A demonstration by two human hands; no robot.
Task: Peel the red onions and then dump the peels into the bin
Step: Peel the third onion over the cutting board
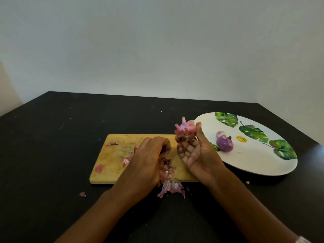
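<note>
Presently, two peeled red onions (225,144) lie touching on one leaf-patterned plate (254,160). The right hand (198,155) pinches one peel clump (185,131) above the single cutting board (112,155). The left hand (149,160) curls round one peel heap (172,187) at its near edge.

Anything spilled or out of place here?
Peels have spilled past the near edge of the cutting board onto the table. One stray scrap lies further left, and a pale fleck sits by the plate. The left hand and right hand each grip more peels. Nothing looks damaged.
</note>
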